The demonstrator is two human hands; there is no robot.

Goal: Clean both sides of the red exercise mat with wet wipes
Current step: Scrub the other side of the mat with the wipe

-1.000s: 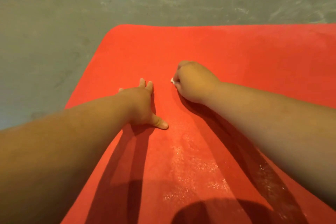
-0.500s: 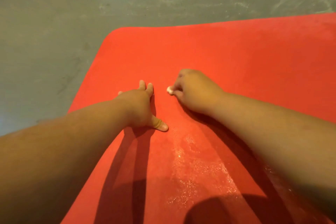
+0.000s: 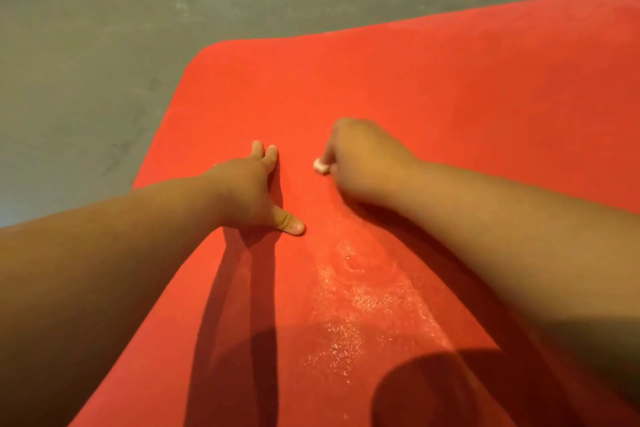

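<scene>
Pulling the wipe (image 3: 321, 166) nearer, my right hand (image 3: 363, 159) grips it; left hand (image 3: 247, 189) (fingers flat) pins the mat (image 3: 450, 97), this side unfinished.

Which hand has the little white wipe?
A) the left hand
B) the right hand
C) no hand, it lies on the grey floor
B: the right hand curls round the wet wipe on the red mat, while the left hand lies flat and holds nothing.
</scene>
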